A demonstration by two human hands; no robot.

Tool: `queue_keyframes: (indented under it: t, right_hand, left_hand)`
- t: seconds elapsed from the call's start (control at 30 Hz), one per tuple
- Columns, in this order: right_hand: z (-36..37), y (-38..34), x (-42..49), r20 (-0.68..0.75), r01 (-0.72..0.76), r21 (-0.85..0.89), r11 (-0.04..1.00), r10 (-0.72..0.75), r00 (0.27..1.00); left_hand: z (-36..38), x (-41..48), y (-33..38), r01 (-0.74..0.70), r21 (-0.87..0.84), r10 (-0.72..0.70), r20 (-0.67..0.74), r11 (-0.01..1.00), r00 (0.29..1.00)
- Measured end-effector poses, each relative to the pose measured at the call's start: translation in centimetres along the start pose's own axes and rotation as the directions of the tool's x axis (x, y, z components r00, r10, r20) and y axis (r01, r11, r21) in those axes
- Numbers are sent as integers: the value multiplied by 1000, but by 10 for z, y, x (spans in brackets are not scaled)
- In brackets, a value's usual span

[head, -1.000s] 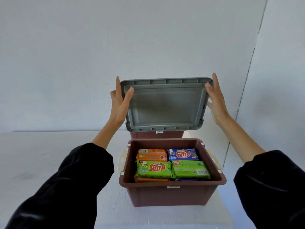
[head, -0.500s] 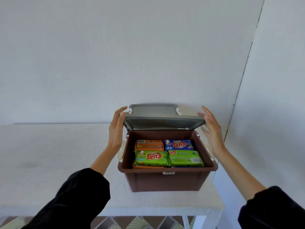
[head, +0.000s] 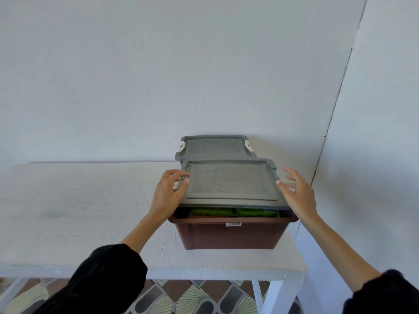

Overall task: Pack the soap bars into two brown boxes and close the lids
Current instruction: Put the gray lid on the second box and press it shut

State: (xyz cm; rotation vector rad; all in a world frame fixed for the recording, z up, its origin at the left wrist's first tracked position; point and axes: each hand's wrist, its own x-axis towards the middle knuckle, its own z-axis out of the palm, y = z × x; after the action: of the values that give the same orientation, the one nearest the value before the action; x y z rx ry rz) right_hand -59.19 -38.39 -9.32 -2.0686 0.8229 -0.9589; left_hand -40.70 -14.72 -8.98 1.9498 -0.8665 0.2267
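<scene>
**Status.** The soap bars are packed in the front box, lower centre of the frame. Only green wrappers show through the gap at the near rim. The rear lid lies flat just behind, with white latches at its corners. That box appears closed, though the view does not confirm that the latches are engaged.

**In hand.** The front lid lies over its box but is not yet seated: its near edge stands above the rim. What is left, by this view, is to press it down and fasten the side latches.

**Hands.**
- The left hand grips the lid's left edge, thumb on top and fingers curled at the side.
- The right hand is spread with fingers apart. Its thumb tip is at the lid's right edge and it holds nothing. Motion blur hides whether it touches.

**Edges and room.**
- The front box sits near the right end of the table.
- A wall stands just beyond that end, so the right hand has little side room.
- The table top extends widely toward the left of the frame.
- The rear lid nearly touches the front lid's far edge.
</scene>
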Motion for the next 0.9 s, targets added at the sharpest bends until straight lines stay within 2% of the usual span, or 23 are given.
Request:
queue_keyframes:
  t: [0.07, 0.1, 0.2, 0.27, 0.37, 0.43, 0.5, 0.77, 0.9]
  right_hand:
    - [-5, -5, 14, -28, 55, -92, 994, -58, 998]
    - [-6, -8, 23, -7, 86, -135, 987, -88, 996]
    - [2, -16, 50, 189, 167, -311, 936, -112, 976]
    - [15, -15, 60, 325, 190, -441, 877, -42, 945]
    - [29, -6, 57, 411, 150, -563, 813, 118, 904]
    - [32, -1, 52, 438, 122, -588, 799, 189, 879]
    - [31, 0, 48, 463, 106, -599, 793, 235, 855]
    - [19, 1, 23, 452, 26, -598, 801, 310, 836]
    - [18, 0, 24, 414, -59, -552, 832, 335, 846]
  left_hand:
    - [1, 12, 4, -8, 174, 6, 9, 985, 1000]
    - [3, 19, 7, -8, 205, 0, 38, 979, 999]
    - [17, 38, 14, -64, 237, 34, 130, 969, 991]
    - [27, 46, 11, -121, 348, 49, 208, 930, 977]
    - [34, 51, -4, -93, 524, -121, 361, 846, 925]
    - [35, 50, -10, -57, 571, -242, 434, 819, 868]
    - [35, 46, -8, -77, 615, -291, 474, 785, 831]
    - [28, 14, 1, -72, 654, -300, 439, 753, 847]
    - [27, 7, 3, -1, 669, -309, 345, 743, 886]
